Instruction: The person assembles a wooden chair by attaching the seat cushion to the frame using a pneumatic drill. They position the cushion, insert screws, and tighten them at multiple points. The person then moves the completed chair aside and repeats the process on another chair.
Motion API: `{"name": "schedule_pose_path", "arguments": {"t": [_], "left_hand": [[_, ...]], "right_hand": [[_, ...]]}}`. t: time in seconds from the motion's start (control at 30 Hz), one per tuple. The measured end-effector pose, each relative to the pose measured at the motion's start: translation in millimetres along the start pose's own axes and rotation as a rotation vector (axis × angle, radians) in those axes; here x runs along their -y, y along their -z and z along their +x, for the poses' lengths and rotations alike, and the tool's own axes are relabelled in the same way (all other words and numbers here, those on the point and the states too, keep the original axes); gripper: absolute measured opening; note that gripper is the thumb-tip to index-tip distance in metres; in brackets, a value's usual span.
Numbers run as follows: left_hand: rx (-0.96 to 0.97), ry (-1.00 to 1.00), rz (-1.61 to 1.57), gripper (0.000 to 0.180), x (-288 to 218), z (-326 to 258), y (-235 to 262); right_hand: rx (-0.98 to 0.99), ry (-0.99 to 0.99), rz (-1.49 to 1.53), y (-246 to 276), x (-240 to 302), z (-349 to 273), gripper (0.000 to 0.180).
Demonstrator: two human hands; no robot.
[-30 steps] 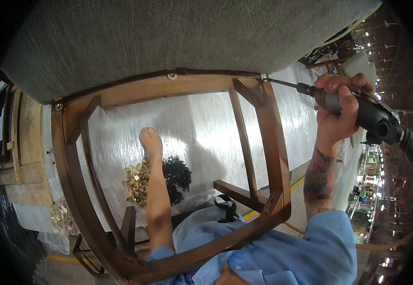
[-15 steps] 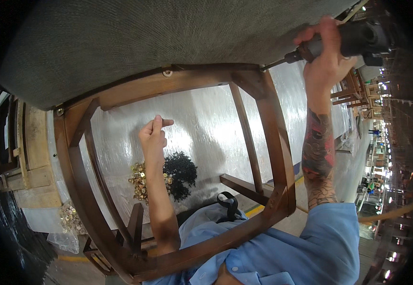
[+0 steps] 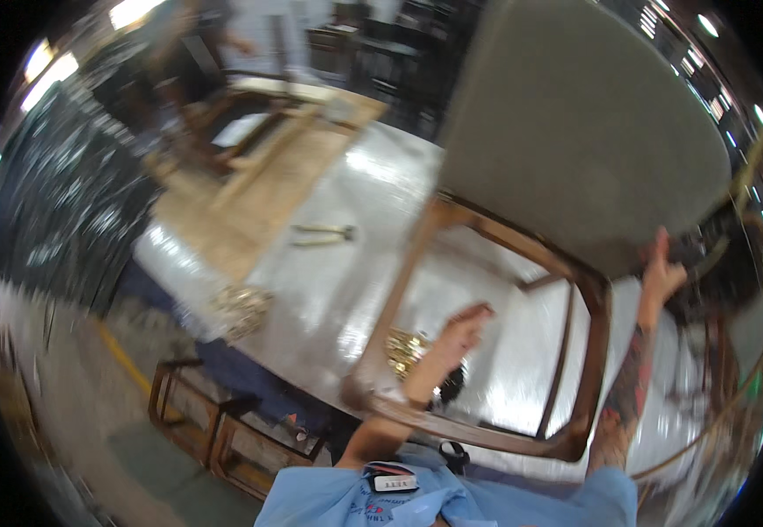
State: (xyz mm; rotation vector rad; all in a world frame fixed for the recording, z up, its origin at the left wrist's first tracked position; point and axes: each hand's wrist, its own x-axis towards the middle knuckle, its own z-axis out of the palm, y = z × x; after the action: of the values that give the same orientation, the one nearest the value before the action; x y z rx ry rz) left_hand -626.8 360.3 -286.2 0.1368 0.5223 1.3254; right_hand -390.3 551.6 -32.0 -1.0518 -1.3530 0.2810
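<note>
A wooden chair frame (image 3: 592, 303) with a grey padded seat (image 3: 583, 132) rests tipped on a table wrapped in shiny plastic (image 3: 346, 263). My left hand (image 3: 462, 335) reaches through the frame's opening with loose fingers, holding nothing, just above a heap of brass hardware (image 3: 406, 348). My right hand (image 3: 662, 277) is raised at the seat's right edge. It grips a dark power drill (image 3: 702, 259), which is blurred and partly hidden behind the hand.
A plier-like tool (image 3: 324, 233) lies on the plastic left of the chair. A second brass heap (image 3: 241, 303) sits near the table's left edge. Bare wooden frames (image 3: 254, 119) lie farther back. Wooden stools (image 3: 214, 422) stand below the table. A blurred person (image 3: 197, 44) is at the far end.
The view has swung left, so the chair now fills the right side. My right hand with the drill has come away from the frame's corner to the seat's right edge. My left hand stays inside the frame.
</note>
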Motion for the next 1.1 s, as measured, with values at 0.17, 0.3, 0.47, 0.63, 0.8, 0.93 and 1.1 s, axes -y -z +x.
{"name": "schedule_pose_path", "arguments": {"t": [0.17,0.3,0.47,0.63,0.8,0.93,1.1], "left_hand": [[0.12,0.007,-0.134,0.02,-21.2,-9.5,-13.6],[0.243,-0.049,-0.241,0.014,-39.1,-17.1,-35.1],[0.334,-0.074,-0.276,0.012,-45.3,-24.3,-58.5],[0.291,-0.089,-0.191,0.015,-41.9,-27.9,-54.2],[0.236,-0.016,-0.227,0.014,-27.6,-28.7,-54.1],[0.262,0.049,-0.212,0.014,-29.3,-27.7,-52.1],[0.255,0.128,-0.367,0.017,-21.9,-18.2,-55.7]], "right_hand": [[0.08,0.062,0.135,-13.0,46.9,-24.4,0.026],[0.271,-0.158,0.628,-41.4,125.2,-94.9,0.026],[0.469,-0.147,0.672,-50.2,163.0,-157.9,0.027],[0.481,0.027,0.689,-46.5,161.2,-167.2,0.027],[0.469,-0.046,0.703,-45.5,155.8,-169.1,0.029],[0.487,-0.03,0.685,-38.9,144.7,-168.4,0.029],[0.546,-0.071,0.707,-34.5,141.9,-164.7,0.029]]}}
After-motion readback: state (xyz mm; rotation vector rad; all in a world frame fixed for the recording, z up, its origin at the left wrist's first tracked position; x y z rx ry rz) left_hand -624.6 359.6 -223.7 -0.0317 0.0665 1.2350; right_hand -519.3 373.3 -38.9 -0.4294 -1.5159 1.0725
